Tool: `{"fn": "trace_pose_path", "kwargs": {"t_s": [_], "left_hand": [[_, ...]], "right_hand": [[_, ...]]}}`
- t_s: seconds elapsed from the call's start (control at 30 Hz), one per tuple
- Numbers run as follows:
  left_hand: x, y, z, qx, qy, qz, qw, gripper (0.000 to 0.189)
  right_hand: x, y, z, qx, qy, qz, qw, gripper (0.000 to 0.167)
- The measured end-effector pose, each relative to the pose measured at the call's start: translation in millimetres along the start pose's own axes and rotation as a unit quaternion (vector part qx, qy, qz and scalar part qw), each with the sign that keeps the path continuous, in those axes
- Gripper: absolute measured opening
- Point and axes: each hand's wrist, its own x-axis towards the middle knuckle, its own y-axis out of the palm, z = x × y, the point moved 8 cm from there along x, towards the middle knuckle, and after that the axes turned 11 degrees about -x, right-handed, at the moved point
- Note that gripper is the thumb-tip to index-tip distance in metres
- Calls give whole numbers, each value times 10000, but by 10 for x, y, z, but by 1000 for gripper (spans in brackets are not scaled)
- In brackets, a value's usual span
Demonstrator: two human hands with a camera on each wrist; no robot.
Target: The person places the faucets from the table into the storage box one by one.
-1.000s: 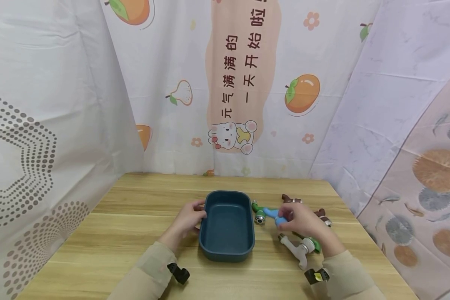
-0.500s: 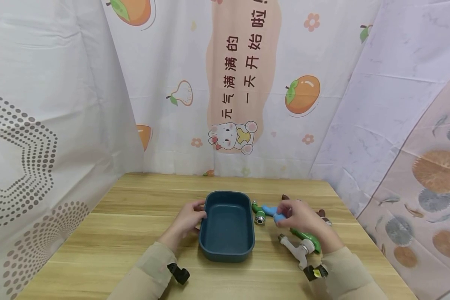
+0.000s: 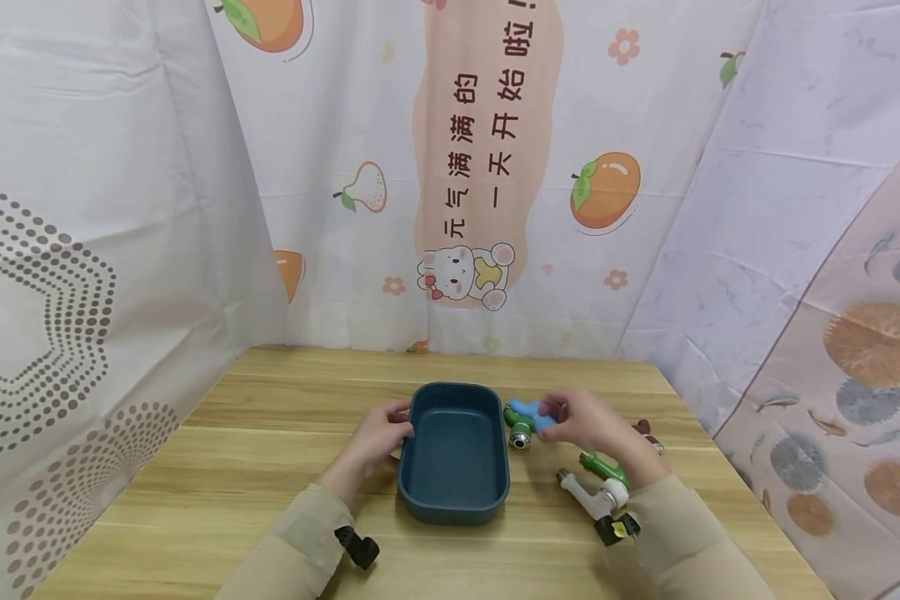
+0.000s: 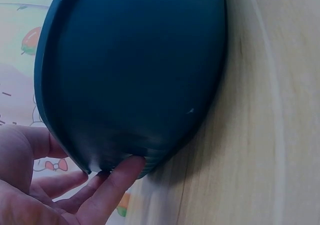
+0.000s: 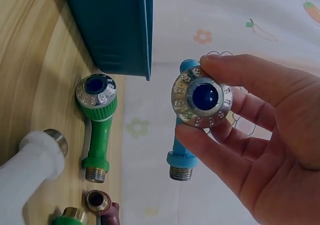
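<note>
In the head view my left hand (image 3: pixel 378 433) holds the left side of a dark teal plastic box (image 3: pixel 453 512). The left wrist view shows its fingers (image 4: pixel 112 190) against the box's outer wall and at the rim. My right hand (image 3: pixel 588 425) pinches a blue tap (image 3: pixel 527 408) by its round metal-faced knob (image 5: pixel 180 92), between thumb and fingers. Its threaded end points down in the right wrist view, with curtain behind it. Right beside the box lies a green tap (image 3: pixel 520 429), which the blue one partly overlaps in the head view.
Nearer the front lie a white tap (image 3: pixel 588 497) and another green tap (image 3: pixel 603 468), both partly covered by the right arm. A brown tap (image 3: pixel 648 435) lies to the right of that arm. Patterned curtains (image 3: pixel 345 292) stand behind the wooden table (image 3: pixel 307 383) and at both sides.
My right hand has moved left toward the box, carrying the blue tap with it. The brown tap at the back is now hidden behind that hand. My left hand and the box stay put.
</note>
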Motion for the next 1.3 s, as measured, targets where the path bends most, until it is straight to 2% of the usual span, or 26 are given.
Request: {"fn": "trace_pose_path", "kwargs": {"t_s": [0.27,0.53,0.77,1.3], "left_hand": [[-4,-6,-3,5,44,-22,10000,60],[-13,-13,-12,70,45,-40,10000,59],[-22,-5,-26,97,53,-40,9999,61],[-21,-7,-19,131,50,-76,9999,61]], "right_hand": [[134,13,92,147,-159,59,9997,15],[277,25,167,209,-113,165,9996,17],[389,38,221,55,-9,228,9997,18],[615,87,329,151,-134,304,9993,18]]}}
